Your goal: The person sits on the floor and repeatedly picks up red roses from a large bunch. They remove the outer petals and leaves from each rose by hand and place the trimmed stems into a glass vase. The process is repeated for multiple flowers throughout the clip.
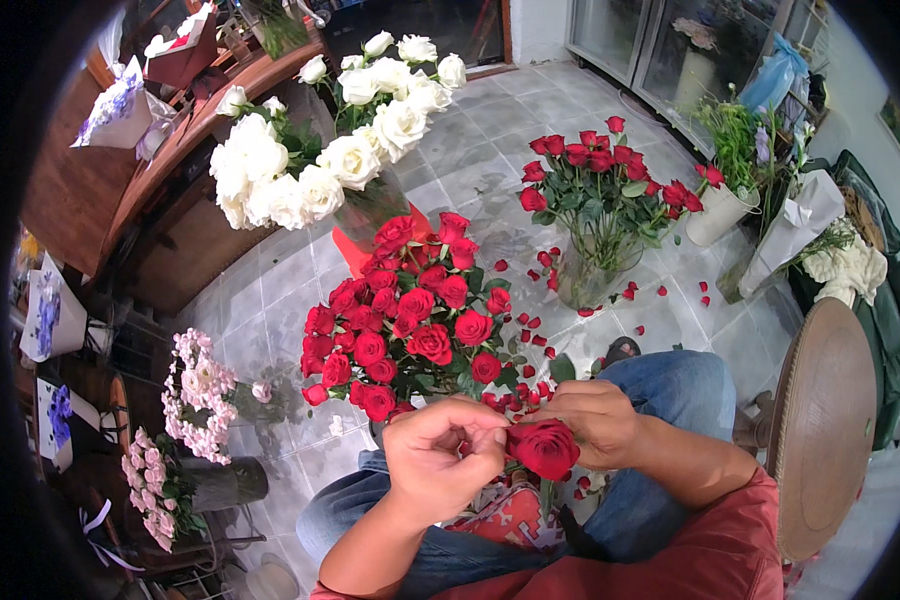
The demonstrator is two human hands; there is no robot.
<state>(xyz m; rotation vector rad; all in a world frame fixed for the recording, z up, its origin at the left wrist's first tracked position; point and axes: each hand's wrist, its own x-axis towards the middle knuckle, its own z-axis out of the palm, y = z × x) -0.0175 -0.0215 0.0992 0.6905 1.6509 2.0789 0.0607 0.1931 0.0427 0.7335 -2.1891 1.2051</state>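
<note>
A single red rose (pixel 546 450) is held over my lap, its bloom turned up toward me. My right hand (pixel 596 421) grips it from behind, just under the head; the bloom hides part of those fingers. At the bloom's left edge, my left hand (pixel 444 454) has thumb and forefinger pinched on its outer petals. Beyond my hands stands a dense bunch of red roses (pixel 412 319), whose lower stems are mostly hidden. Loose red petals (pixel 529 337) lie on the floor around it and between my legs.
White roses (pixel 356 157) stand in a vase by an orange-red object (pixel 354 251). More red roses (pixel 592 161) fill a glass vase (pixel 596 266). Pink flowers (pixel 199 390) stand left, near a wooden counter (pixel 217 105). A round brown stool (pixel 825 431) is close on my right.
</note>
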